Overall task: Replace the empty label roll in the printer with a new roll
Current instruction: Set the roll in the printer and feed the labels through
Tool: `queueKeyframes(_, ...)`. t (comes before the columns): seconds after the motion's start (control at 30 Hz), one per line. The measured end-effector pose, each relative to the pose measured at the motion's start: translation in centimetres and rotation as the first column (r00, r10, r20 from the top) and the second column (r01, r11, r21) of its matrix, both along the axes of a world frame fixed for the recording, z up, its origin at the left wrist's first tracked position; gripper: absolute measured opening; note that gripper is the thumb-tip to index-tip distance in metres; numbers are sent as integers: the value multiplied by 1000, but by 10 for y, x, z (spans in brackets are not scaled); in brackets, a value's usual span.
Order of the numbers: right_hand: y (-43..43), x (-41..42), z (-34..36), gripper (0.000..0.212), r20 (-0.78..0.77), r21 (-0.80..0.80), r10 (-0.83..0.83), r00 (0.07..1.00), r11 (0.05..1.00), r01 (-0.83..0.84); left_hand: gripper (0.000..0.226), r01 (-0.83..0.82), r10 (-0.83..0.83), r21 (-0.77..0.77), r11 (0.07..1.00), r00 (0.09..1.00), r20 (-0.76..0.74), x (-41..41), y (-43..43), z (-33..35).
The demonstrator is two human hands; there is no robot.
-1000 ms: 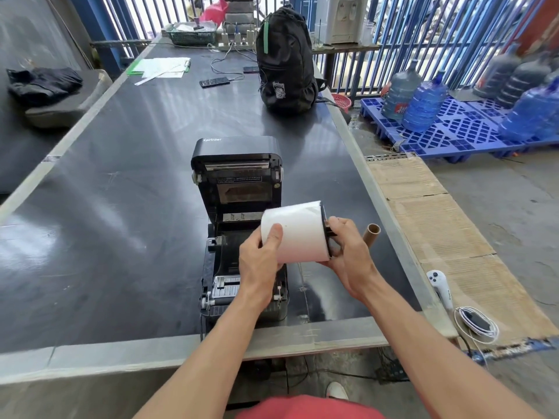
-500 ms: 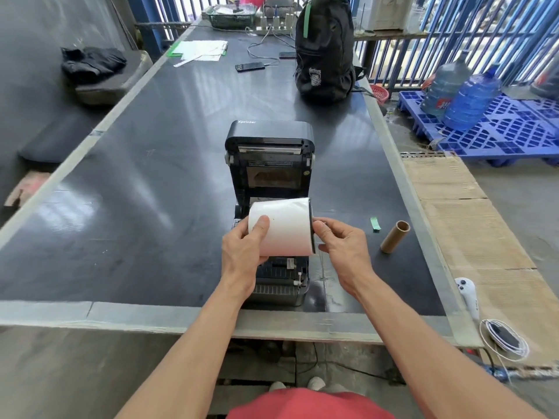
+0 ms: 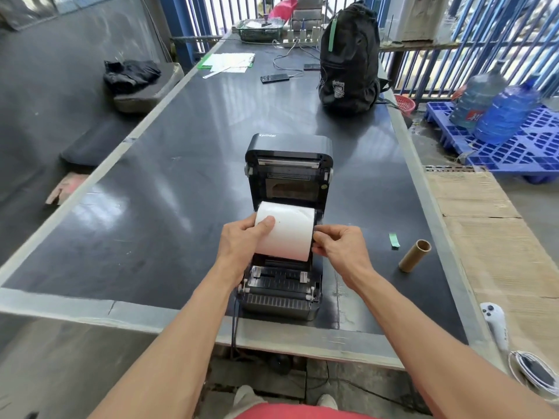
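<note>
One printer [image 3: 287, 225] stands on the counter [image 3: 151, 237], with one white label roll [image 3: 286, 232] and two hands at it, the left hand [image 3: 242, 246] and the right hand [image 3: 340, 247]. Right of centre lie one cardboard core [image 3: 415, 255] and one green scrap [image 3: 394, 240]. At the top of the frame stand one black backpack [image 3: 348, 62] and one green basket [image 3: 260, 33]. In the upper right are two water jugs, a paler jug [image 3: 478, 98] and a bluer jug [image 3: 508, 111], on one blue pallet [image 3: 514, 152].

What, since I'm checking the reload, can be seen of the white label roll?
The white paper label roll is a full, plain cylinder lying on its side over the bay of the open black plastic printer. The left hand grips its left end, thumb on top; the right hand pinches at its right end. Whether it is seated cannot be told.
</note>
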State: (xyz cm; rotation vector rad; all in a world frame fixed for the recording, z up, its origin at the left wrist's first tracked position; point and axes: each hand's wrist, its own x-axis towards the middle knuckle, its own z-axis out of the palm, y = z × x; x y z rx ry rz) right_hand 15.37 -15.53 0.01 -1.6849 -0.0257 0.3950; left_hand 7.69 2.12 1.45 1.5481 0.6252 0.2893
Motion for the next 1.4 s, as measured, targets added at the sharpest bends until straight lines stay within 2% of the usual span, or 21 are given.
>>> queueKeyframes(0.17, 19, 12, -4, 21, 31, -73, -102, 994, 992, 104, 15, 113, -115, -63, 992, 993, -29, 17, 22, -3)
queueKeyframes(0.3, 32, 14, -10, 23, 26, -117, -142, 989, 983, 144, 10, 143, -148, -109, 984, 988, -37, 29, 36, -12)
queueKeyframes(0.47, 30, 22, -19, 24, 35, -242, -159, 987, 956, 163, 30, 184, -197, -164, 969, 978, -62, 35, 37, -30)
queueKeyframes(0.6, 28, 23, -27, 27, 36, -322, -128, 991, 937, 133, 33, 175, -183, -102, 979, 980, -73, 35, 30, -41)
queueKeyframes(0.87, 29, 25, -37, 23, 55, -321, -127, 990, 937, 139, 39, 102, -108, -71, 992, 991, -81, 24, 27, -51)
queueKeyframes(1.03, 25, 17, -40, 19, 138, -415, -98, 986, 898, 148, 41, 122, -127, -47, 991, 986, -111, 24, 29, -51)
queueKeyframes(1.13, 25, 15, -39, 19, 172, -400, -87, 981, 904, 151, 41, 129, -132, -29, 991, 984, -121, 24, 29, -49)
queueKeyframes(1.3, 26, 15, -40, 21, 237, -445, -33, 971, 884, 139, 35, 153, -146, 49, 987, 981, -127, 23, 29, -50)
queueKeyframes(1.4, 27, 14, -44, 22, 232, -465, -37, 972, 874, 144, 38, 170, -141, 172, 970, 975, -171, 22, 28, -50)
